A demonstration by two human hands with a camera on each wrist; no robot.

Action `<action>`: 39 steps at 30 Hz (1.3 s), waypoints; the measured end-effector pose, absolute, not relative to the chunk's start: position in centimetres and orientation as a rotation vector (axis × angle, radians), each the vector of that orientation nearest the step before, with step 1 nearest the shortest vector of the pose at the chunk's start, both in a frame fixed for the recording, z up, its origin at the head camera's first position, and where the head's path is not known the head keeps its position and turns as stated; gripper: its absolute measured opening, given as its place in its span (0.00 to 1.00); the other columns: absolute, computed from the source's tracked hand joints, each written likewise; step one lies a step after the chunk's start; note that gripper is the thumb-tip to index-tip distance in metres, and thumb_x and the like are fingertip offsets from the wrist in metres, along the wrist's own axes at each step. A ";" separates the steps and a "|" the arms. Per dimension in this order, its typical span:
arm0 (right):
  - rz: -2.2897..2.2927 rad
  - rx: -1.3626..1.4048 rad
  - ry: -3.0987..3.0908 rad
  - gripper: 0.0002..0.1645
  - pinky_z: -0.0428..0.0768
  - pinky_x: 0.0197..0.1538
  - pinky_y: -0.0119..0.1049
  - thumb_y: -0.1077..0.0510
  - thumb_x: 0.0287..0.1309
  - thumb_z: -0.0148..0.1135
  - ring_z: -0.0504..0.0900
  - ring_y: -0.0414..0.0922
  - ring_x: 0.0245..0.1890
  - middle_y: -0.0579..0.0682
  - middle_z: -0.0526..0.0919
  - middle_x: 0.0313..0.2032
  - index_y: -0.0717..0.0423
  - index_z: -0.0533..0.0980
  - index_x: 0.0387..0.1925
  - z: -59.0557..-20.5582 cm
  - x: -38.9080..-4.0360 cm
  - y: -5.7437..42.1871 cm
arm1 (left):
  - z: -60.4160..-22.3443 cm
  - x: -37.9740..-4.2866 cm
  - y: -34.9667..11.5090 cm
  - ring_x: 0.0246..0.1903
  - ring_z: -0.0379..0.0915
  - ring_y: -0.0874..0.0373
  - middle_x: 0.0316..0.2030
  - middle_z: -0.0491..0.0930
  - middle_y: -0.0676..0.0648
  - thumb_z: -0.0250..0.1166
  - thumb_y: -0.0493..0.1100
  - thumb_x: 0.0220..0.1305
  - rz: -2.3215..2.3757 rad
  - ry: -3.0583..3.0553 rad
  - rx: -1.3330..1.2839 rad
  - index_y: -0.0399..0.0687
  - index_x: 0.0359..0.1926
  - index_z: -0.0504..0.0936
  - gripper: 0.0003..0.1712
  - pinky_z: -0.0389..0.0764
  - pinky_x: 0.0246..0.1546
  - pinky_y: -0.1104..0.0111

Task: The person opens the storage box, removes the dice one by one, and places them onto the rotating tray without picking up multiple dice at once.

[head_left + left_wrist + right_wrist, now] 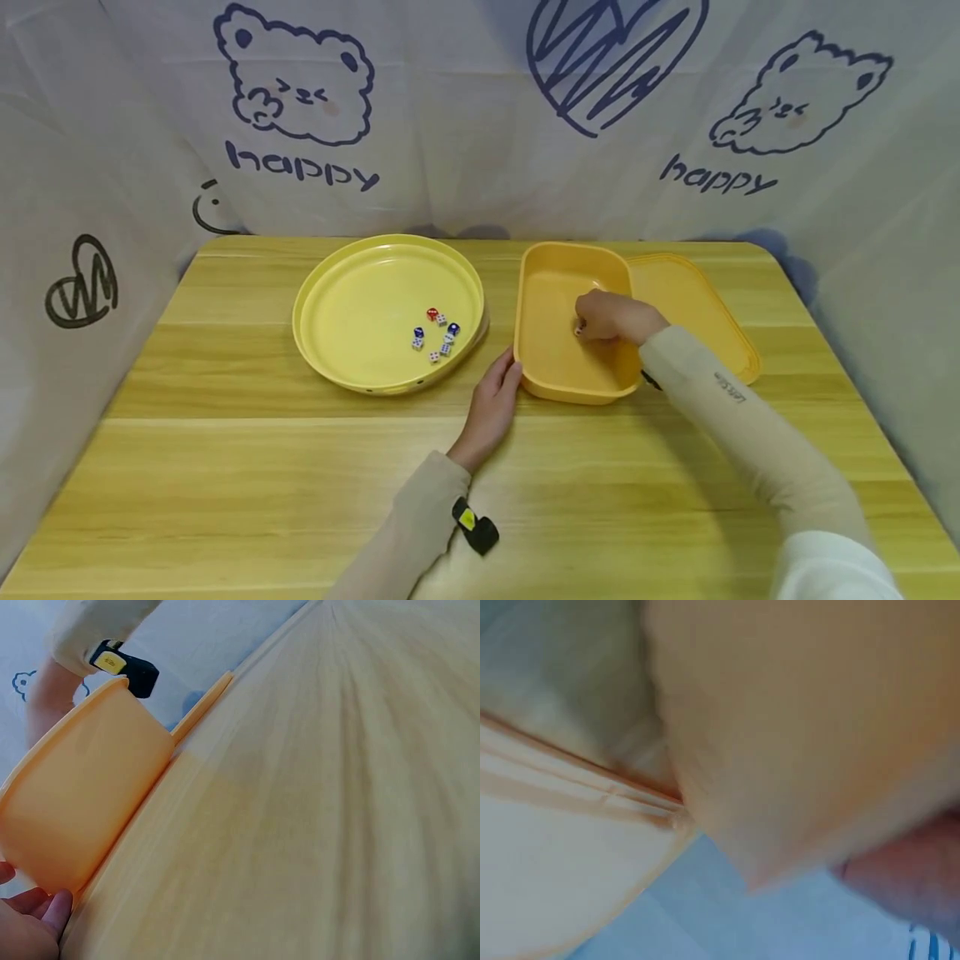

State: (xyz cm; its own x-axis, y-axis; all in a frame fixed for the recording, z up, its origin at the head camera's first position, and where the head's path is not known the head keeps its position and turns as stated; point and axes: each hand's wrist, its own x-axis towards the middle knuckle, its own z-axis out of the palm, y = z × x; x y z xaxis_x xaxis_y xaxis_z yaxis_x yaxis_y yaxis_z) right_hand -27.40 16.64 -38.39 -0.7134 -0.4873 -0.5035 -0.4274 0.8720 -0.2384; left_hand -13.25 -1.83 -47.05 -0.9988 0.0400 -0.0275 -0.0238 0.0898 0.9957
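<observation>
A deep orange-yellow plastic box stands on the table. My left hand rests against the outside of its near left corner; in the left wrist view its fingers touch the wall low down. Inside the box is my right hand, fingers curled, with a small pale die at the fingertips. The right wrist view is blurred; the box wall hides most of that hand. Left of the box, a round yellow tray holds several dice, among them a red die and a blue die.
The box's flat lid lies on the table just right of the box, partly behind it. Wooden table extends in front. A white cloth with drawings hangs at the back and sides.
</observation>
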 end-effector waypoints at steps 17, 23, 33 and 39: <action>-0.681 -1.034 2.401 0.10 0.77 0.29 0.35 0.58 0.65 0.59 0.76 0.44 0.19 0.52 0.81 0.25 0.62 0.78 0.42 -35.6 -26.3 10.3 | -47.5 -13.4 -2.1 0.67 0.57 0.52 0.68 0.64 0.43 0.46 0.50 0.77 2.073 2.297 0.036 0.41 0.71 0.62 0.29 0.59 0.67 0.60; -0.820 -0.988 2.393 0.10 0.75 0.27 0.34 0.58 0.64 0.59 0.73 0.42 0.19 0.50 0.78 0.23 0.62 0.77 0.41 -36.8 -26.3 10.4 | -48.0 -13.3 -2.1 0.67 0.57 0.52 0.67 0.64 0.42 0.46 0.48 0.77 2.088 2.300 0.061 0.41 0.71 0.63 0.27 0.60 0.67 0.58; -0.318 -0.892 2.434 0.09 0.78 0.28 0.35 0.58 0.65 0.58 0.76 0.43 0.21 0.50 0.79 0.30 0.61 0.78 0.37 -37.1 -26.7 13.1 | -47.5 -13.1 -2.5 0.68 0.55 0.55 0.69 0.63 0.45 0.45 0.52 0.77 2.029 2.314 0.032 0.44 0.72 0.61 0.29 0.58 0.67 0.61; -0.141 -0.854 2.379 0.07 0.78 0.29 0.34 0.60 0.65 0.56 0.80 0.46 0.22 0.52 0.79 0.28 0.61 0.76 0.35 -38.2 -26.6 12.0 | -47.9 -13.1 -2.3 0.68 0.56 0.52 0.68 0.63 0.43 0.46 0.50 0.77 2.072 2.301 0.075 0.41 0.71 0.61 0.28 0.58 0.68 0.59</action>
State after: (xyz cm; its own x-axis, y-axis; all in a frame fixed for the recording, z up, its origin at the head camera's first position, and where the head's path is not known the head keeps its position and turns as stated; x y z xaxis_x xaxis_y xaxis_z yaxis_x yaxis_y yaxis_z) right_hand -26.60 11.98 -38.24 -0.6128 -0.6088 -0.5038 -0.5449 0.7873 -0.2886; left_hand -13.05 -2.26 -47.86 -0.9978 0.0659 -0.0005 0.0064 0.1041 0.9945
